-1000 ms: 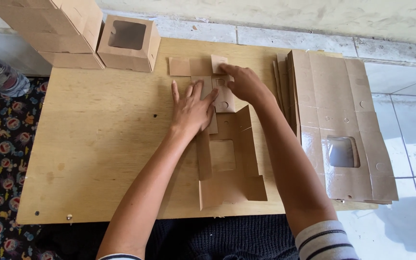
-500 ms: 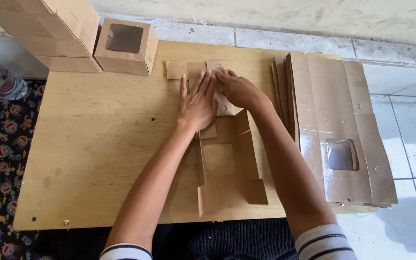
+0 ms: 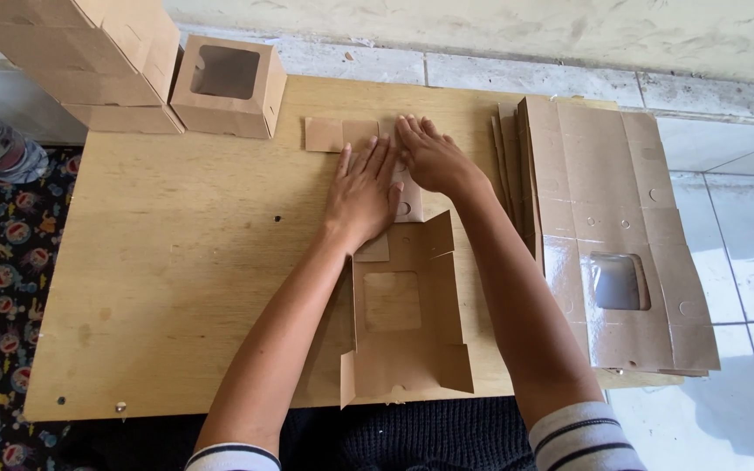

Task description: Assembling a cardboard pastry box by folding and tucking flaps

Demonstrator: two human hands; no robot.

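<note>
- The left hand (image 3: 365, 194) lies flat, fingers spread, pressing the far flaps of the unfolded kraft box blank (image 3: 405, 323) onto the tabletop (image 3: 176, 288); the blank's windowed panel runs back from the hands toward the person.
- The right hand (image 3: 431, 157) lies just beside it, fingers together, palm down on the same flaps, gripping nothing.
- Uneven pressure could crease a flap off its score line.
- The blank's near end, behind both wrists, overhangs the tabletop's edge and could slip.
- A right forearm sweep could nudge the stack of flat blanks (image 3: 613, 235) right of the hand.
</note>
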